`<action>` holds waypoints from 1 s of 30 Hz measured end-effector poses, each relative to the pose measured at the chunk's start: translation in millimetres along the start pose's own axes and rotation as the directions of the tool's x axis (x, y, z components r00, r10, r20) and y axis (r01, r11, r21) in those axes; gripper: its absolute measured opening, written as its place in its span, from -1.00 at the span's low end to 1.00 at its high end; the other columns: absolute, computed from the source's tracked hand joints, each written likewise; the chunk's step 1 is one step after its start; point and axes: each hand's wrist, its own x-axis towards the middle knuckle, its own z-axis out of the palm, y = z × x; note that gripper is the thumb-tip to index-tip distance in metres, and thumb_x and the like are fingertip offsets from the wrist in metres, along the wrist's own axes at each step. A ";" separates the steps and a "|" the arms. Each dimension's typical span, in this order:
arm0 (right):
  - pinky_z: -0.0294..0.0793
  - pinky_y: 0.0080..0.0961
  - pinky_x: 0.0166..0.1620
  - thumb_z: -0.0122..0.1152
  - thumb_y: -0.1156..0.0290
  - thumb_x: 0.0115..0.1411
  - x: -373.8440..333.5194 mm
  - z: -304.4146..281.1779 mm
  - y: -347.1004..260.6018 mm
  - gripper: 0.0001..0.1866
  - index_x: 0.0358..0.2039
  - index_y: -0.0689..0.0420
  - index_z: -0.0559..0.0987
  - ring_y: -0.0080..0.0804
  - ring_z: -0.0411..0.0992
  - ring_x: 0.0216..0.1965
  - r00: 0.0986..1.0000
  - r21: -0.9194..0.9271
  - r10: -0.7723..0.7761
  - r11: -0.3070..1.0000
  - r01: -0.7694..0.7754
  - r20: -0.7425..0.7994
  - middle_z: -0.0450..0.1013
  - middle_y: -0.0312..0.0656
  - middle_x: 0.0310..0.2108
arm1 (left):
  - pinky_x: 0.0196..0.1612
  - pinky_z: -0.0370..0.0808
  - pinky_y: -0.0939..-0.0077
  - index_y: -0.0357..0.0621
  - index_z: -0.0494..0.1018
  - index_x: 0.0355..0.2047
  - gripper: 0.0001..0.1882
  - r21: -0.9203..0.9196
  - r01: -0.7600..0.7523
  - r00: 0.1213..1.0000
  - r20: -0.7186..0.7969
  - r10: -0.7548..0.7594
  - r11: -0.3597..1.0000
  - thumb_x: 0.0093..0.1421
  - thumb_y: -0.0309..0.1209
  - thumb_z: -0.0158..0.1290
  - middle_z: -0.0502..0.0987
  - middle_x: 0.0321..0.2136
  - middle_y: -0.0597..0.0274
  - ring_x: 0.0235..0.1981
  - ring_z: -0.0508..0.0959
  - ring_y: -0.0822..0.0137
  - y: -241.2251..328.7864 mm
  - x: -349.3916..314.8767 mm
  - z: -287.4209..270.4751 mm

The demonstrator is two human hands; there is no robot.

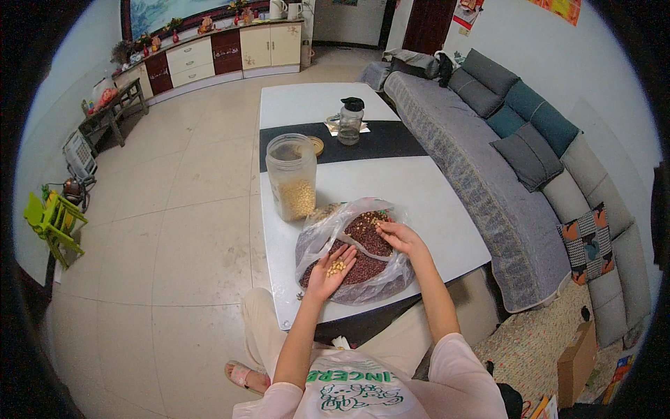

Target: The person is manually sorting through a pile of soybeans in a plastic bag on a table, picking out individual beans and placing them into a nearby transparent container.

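A clear plastic bag (398, 278) lies open on the table, filled with small dark red beans (359, 269). Yellow soybeans are scattered among the red ones in its far part. My left hand (328, 276) is palm up over the bag's near left side, with a small heap of soybeans (337, 267) resting in it. At the bag's far right, the fingers of my right hand (398, 236) are pinched together over the mixed beans, with a soybean at their tips. Just beyond the bag stands a tall clear plastic jar (289, 157), lidless and partly filled with soybeans.
The white table (447, 209) has a black band across it. On the band are a gold lid (316, 145) and a black-topped bottle (350, 122). A grey sofa (460, 160) runs along the right. A green chair (52, 220) stands far left.
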 end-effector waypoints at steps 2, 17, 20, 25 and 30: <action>0.42 -0.59 -0.08 0.01 0.61 0.09 -5.0 7.9 -3.1 -0.73 -0.17 0.40 0.31 -0.35 0.37 -0.22 1.000 -0.075 0.012 0.997 -0.013 -0.006 0.34 -0.08 -0.22 | 0.21 0.02 0.20 -0.47 0.05 0.03 -0.51 0.028 0.000 1.000 0.026 -0.001 1.000 0.22 -0.29 -0.27 0.08 0.09 -0.20 0.14 0.10 0.04 1.0 0.0 -1.3; 0.33 -0.61 0.04 -0.15 0.62 0.15 -33.9 50.1 -16.5 -0.65 -0.04 0.46 0.24 -0.33 0.29 -0.03 0.997 -0.431 0.065 0.902 -0.036 0.052 0.26 0.00 -0.06 | 0.21 0.01 0.22 -0.48 0.07 0.02 -0.52 0.054 -0.014 1.000 0.001 0.014 0.998 0.22 -0.30 -0.30 0.09 0.08 -0.20 0.14 0.11 0.04 1.1 0.8 -2.0; 0.32 -0.62 0.03 -0.13 0.60 0.15 -43.0 64.0 -12.0 -0.66 -0.05 0.43 0.27 -0.35 0.31 -0.04 0.989 -0.500 0.118 0.864 -0.057 0.091 0.30 0.00 -0.09 | 0.21 0.01 0.23 -0.48 0.08 0.02 -0.52 0.061 -0.009 1.000 0.027 0.008 0.998 0.22 -0.30 -0.30 0.09 0.08 -0.21 0.14 0.11 0.04 1.6 0.6 -3.1; 0.34 -0.59 0.02 -0.09 0.59 0.12 -57.6 75.5 12.0 -0.67 -0.08 0.42 0.31 -0.37 0.34 -0.08 0.982 -0.467 0.084 0.884 0.003 0.167 0.33 -0.01 -0.11 | 0.20 0.03 0.25 -0.46 0.08 0.02 -0.53 0.043 -0.001 1.000 0.023 0.000 0.999 0.23 -0.30 -0.32 0.13 0.06 -0.17 0.13 0.13 0.07 0.4 0.8 -2.3; 0.36 -0.62 -0.06 -0.14 0.57 0.14 -60.8 92.2 54.8 -0.75 -0.18 0.39 0.40 -0.41 0.35 -0.09 0.977 -0.619 -0.085 0.762 0.189 0.194 0.39 -0.07 -0.19 | 0.18 0.07 0.24 -0.46 0.15 -0.04 -0.55 0.057 0.008 0.997 0.079 -0.013 0.998 0.25 -0.26 -0.31 0.24 -0.02 -0.12 0.03 0.25 0.11 7.4 7.8 -29.5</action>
